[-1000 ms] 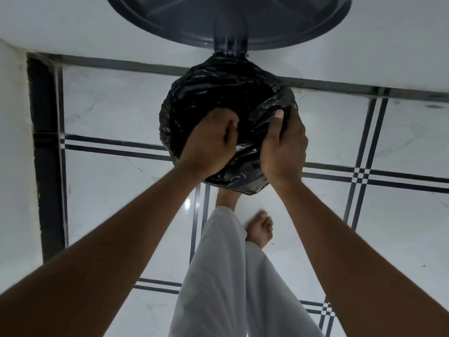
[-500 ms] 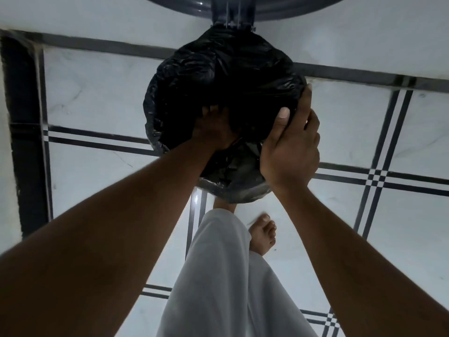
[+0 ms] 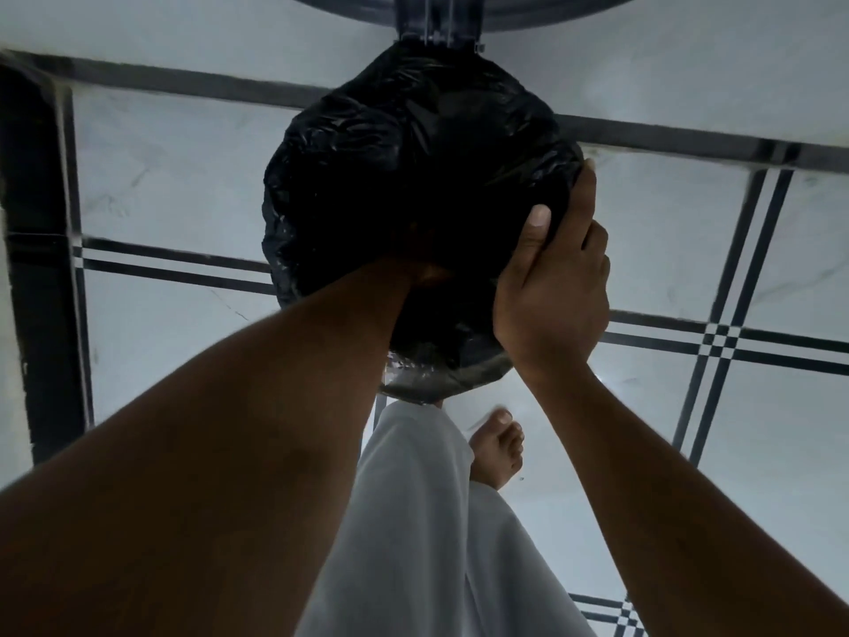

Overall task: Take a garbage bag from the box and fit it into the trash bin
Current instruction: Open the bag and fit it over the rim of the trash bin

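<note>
Two hands fit the bag (image 3: 413, 144): right hand (image 3: 551, 287) pinches its rim steady; left hand's (image 3: 425, 268) grip is hidden inside.

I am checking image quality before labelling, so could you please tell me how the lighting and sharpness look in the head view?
Head view: dim, bluish light; inside of the garbage bag is near black, swallowing the left hand; right hand reasonably sharp on the rim; wide-angle bending of floor lines; small glare patch on the bag's lower edge.

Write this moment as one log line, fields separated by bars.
step: fitting garbage bag into trash bin | left hand: inside bag, mostly hidden | right hand: grips bag at rim | lid: open
</note>
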The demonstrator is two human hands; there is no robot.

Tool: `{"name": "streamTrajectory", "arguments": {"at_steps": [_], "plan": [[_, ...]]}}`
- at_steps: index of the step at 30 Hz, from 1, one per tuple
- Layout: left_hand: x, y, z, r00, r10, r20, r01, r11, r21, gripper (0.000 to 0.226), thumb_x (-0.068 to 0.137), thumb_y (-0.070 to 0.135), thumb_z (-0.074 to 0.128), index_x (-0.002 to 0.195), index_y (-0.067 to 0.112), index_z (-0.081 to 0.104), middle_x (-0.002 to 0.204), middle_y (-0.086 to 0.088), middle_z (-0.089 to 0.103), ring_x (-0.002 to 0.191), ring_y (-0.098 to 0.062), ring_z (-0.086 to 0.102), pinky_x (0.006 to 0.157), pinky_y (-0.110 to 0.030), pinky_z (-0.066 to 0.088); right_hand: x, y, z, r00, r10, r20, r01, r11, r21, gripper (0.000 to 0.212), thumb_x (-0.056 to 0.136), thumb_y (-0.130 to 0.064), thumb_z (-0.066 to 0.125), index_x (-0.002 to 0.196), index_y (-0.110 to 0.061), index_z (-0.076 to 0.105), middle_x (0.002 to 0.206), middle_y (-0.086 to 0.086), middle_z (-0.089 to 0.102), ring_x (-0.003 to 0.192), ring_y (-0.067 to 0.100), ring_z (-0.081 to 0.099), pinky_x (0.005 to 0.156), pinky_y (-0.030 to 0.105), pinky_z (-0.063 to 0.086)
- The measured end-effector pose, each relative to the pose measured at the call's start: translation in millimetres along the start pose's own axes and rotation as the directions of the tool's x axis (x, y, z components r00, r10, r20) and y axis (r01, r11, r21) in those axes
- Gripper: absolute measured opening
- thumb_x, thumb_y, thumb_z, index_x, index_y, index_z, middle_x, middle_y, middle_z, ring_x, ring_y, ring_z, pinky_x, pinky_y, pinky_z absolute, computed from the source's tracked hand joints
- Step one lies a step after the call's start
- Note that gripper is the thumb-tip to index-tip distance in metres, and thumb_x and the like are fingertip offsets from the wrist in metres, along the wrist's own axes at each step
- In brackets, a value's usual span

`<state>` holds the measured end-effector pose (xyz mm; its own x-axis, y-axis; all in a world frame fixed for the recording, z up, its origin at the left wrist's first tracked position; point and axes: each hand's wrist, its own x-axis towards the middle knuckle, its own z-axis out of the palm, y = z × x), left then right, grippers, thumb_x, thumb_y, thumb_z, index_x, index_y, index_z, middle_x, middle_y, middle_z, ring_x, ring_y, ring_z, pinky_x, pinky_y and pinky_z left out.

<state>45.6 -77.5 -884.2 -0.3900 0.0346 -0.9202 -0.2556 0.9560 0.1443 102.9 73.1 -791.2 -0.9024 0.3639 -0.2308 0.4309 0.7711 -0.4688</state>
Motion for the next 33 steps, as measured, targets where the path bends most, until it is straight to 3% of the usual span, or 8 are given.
{"name": "streamTrajectory", "arguments": {"at_steps": [5,8,14,19,21,25,31,33], "plan": [[-38,14,-13,0.999,0.02,-0.026,-0.017,0.996,0.084,0.08,0.118,0.048,0.046,0.177,0.017,0.002,0.185,-0.017,-0.007,0.17,-0.045,-0.003,0.135,-0.055,0.007,2,-2,-2,1.0,0.02,0.015,-0.02,1.0,-0.011,0.064,0.119,-0.057,0.025,0.177,-0.031,0.021,0.156,0.009,0.059,0.133,0.035,0.065,0.102,0.06,0.059],[-66,16,-11,0.965,0.092,-0.246,-0.051,0.984,0.168,0.056,0.111,0.034,0.059,0.162,0.012,0.05,0.169,-0.022,0.044,0.157,-0.045,0.041,0.125,-0.05,0.038,1,-6,-6,0.999,0.033,0.034,-0.033,0.999,-0.011,0.064,0.119,-0.058,0.024,0.178,-0.032,0.019,0.153,0.01,0.061,0.129,0.036,0.065,0.101,0.06,0.058],[-99,21,-12,0.609,0.229,-0.759,-0.528,0.831,-0.173,0.02,0.102,0.031,0.068,0.094,0.014,0.075,0.094,-0.002,0.072,0.086,-0.023,0.071,0.079,-0.037,0.059,2,-7,-9,0.998,0.044,0.053,-0.042,0.999,-0.024,0.065,0.119,-0.058,0.026,0.178,-0.031,0.018,0.147,0.012,0.063,0.122,0.038,0.067,0.098,0.058,0.057],[-48,16,-27,0.845,0.158,-0.512,-0.256,0.958,-0.128,0.072,0.103,0.047,0.063,0.167,0.02,0.044,0.169,-0.015,0.048,0.155,-0.04,0.045,0.128,-0.049,0.037,2,-4,-9,0.998,0.03,0.051,-0.028,0.999,-0.03,0.065,0.119,-0.057,0.026,0.178,-0.03,0.018,0.145,0.012,0.064,0.12,0.036,0.068,0.097,0.058,0.059],[-41,19,-30,0.868,0.149,-0.474,-0.173,0.985,-0.008,0.081,0.098,0.042,0.07,0.17,0.02,0.039,0.172,-0.017,0.04,0.157,-0.043,0.037,0.128,-0.052,0.034,3,-4,-9,0.999,0.024,0.048,-0.022,0.999,-0.036,0.066,0.119,-0.058,0.026,0.178,-0.029,0.018,0.144,0.012,0.065,0.119,0.036,0.069,0.096,0.058,0.059],[-62,28,-20,0.672,0.144,-0.726,-0.28,0.958,-0.069,0.033,0.098,0.026,0.065,0.129,0.017,0.073,0.132,-0.013,0.069,0.122,-0.038,0.065,0.101,-0.046,0.056,3,-6,-11,0.998,0.031,0.052,-0.029,0.999,-0.037,0.066,0.119,-0.059,0.026,0.178,-0.03,0.018,0.14,0.012,0.067,0.116,0.036,0.07,0.095,0.058,0.059],[-59,15,-18,0.958,0.03,-0.286,-0.053,0.996,-0.074,0.127,0.083,0.055,0.088,0.175,0.043,0.001,0.184,-0.009,-0.003,0.17,-0.042,-0.002,0.13,-0.071,0.018,3,-6,-11,0.997,0.048,0.061,-0.047,0.999,-0.028,0.066,0.119,-0.058,0.026,0.178,-0.03,0.017,0.139,0.012,0.066,0.116,0.036,0.069,0.096,0.06,0.059],[-60,13,-22,0.933,0.044,-0.358,-0.064,0.997,-0.046,0.115,0.086,0.057,0.085,0.174,0.035,0.015,0.181,-0.016,0.013,0.166,-0.045,0.016,0.127,-0.066,0.029,3,-6,-11,0.997,0.043,0.065,-0.04,0.999,-0.035,0.067,0.119,-0.059,0.026,0.178,-0.03,0.017,0.139,0.012,0.066,0.115,0.036,0.069,0.096,0.059,0.059]]}}
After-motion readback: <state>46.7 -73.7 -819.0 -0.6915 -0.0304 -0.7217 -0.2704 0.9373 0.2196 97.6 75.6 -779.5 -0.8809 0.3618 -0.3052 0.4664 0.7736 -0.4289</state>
